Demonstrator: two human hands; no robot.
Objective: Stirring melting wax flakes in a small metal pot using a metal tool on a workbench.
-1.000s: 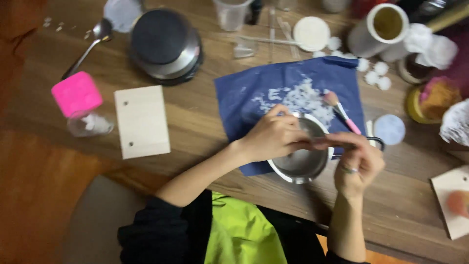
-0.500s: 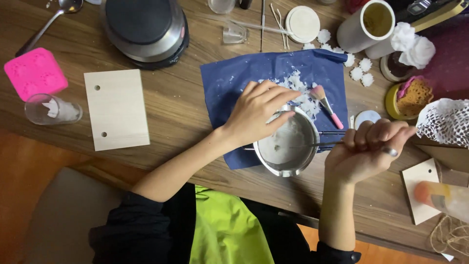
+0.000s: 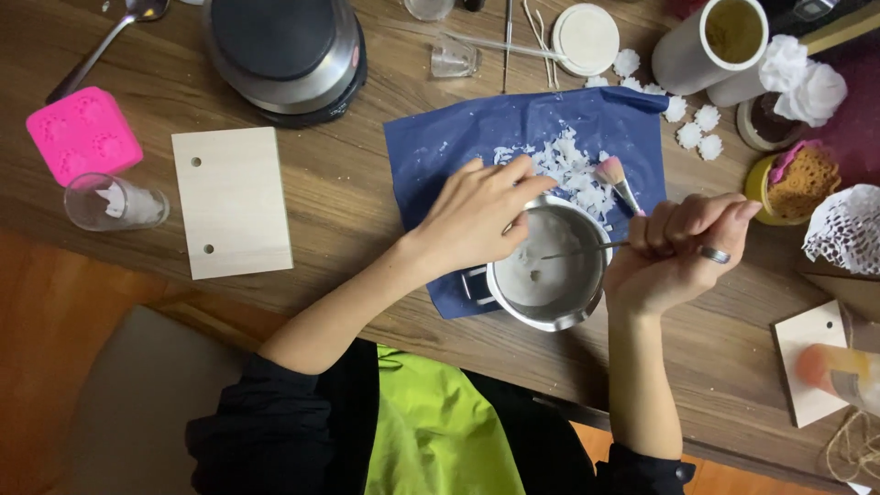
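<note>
A small steel pot (image 3: 550, 312) with white residue inside stands on a dark blue sheet (image 3: 440, 156) near the table's front edge. My left hand (image 3: 481, 215) rests on the pot's far-left rim with fingers spread, steadying it. My right hand (image 3: 674, 252), wearing a ring, is closed on a thin metal tool (image 3: 582, 249) whose tip reaches into the pot. White wax flakes (image 3: 568, 170) lie on the sheet behind the pot. A pink-handled brush (image 3: 616, 179) lies beside them, partly hidden by my right hand.
A round steel hot plate (image 3: 284, 55) stands at the back left. A pale wooden board (image 3: 234, 202), a pink silicone mould (image 3: 82, 133) and a glass (image 3: 115, 203) lie at left. Jars, a white tube (image 3: 701, 46), and white flower shapes (image 3: 697, 128) crowd the right.
The view shifted after a blurred frame. My right hand pulled away to the right with the thin tool, then came back closer to the pot. My left hand stays on the rim.
</note>
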